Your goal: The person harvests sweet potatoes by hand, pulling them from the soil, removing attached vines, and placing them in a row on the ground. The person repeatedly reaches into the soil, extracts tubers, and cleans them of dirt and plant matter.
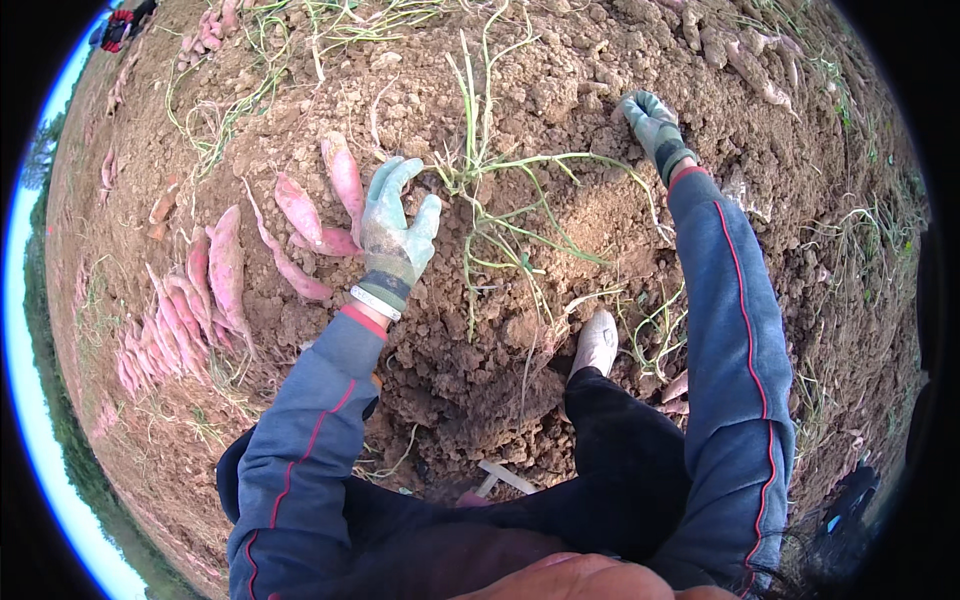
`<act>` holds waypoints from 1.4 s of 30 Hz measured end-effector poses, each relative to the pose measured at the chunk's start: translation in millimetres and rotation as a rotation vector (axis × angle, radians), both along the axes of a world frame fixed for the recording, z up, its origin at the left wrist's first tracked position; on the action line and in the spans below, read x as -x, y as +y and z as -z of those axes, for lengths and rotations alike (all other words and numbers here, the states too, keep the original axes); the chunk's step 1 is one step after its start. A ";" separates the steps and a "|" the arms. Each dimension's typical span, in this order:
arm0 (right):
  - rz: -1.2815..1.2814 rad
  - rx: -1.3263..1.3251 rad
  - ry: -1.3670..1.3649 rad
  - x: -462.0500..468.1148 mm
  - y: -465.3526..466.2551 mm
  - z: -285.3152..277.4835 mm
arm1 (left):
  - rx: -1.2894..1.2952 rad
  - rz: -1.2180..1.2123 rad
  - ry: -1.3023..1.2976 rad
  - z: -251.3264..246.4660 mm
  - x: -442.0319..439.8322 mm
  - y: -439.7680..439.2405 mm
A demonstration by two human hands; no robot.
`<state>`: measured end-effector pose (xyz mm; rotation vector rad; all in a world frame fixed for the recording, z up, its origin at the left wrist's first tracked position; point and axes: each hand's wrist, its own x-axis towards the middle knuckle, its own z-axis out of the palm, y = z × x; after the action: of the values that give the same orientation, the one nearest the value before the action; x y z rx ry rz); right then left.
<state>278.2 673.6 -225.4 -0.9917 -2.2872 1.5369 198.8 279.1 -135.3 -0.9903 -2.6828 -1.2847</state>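
Note:
My left hand (396, 225), in a soil-stained green work glove, has its thumb and fingers apart with nothing visible between them. Its fingertips come close to the crown of a cut sweet potato vine (469, 169); whether they touch it cannot be told. Just left of that hand lie several pink sweet potatoes, one of them upright in the picture (343, 176) and a shorter one beside it (298, 206). Farther off to the right, my gloved right hand (654, 129) rests at the soil with its fingers curled. Anything under those fingers is hidden.
A row of sweet potatoes (176, 319) runs along the left, and more soil-covered ones (750, 64) lie at the upper right. My shoe (596, 341) stands on cloddy soil. A tool's pale handle part (506, 476) shows between my legs. Another person (118, 28) appears far upper left.

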 end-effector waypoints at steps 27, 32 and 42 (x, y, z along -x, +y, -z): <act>0.062 0.912 -0.117 -213.7 -78.4 -52.7 | -0.350 0.206 -1.140 -6.9 -144.4 54.4; -0.215 1.631 0.215 -250.3 -147.7 -71.5 | -0.876 0.240 -1.644 9.4 -162.7 110.5; -0.032 -0.014 -0.205 -232.7 -163.4 -45.4 | -0.521 -0.100 -1.335 22.4 -182.3 155.4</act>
<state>510.9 510.2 -180.0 -1.1637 -2.4579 1.4911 381.0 434.5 -157.7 0.2359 -2.5044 -3.1401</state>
